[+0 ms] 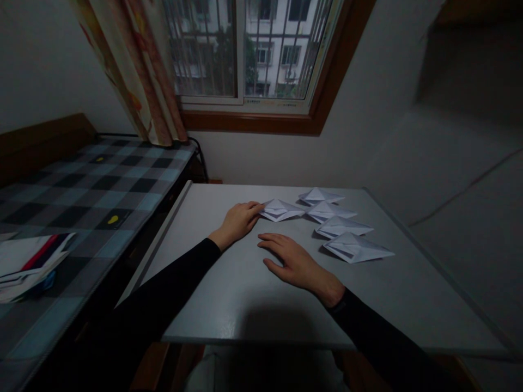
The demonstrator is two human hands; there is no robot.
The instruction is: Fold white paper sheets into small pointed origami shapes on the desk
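Observation:
Several folded white paper boats stand on the white table (212, 294). My left hand (240, 219) is at the left tip of one paper boat (279, 210), its fingers closed together around that tip; the thumb is hidden. The boat's right tip reaches the row on the right. My right hand (292, 262) is open, fingers and thumb apart, just in front of that boat and holding nothing. To its right lies the nearest paper boat (354, 248) of the row, with another paper boat (343, 227) behind it.
Farther back in the row are a paper boat (330, 211) and the rearmost one (319, 196). On the left is a bed with a checked sheet (122, 185), bearing printed papers (28, 261). A barred window (241, 49) and a curtain (139, 71) are behind the table.

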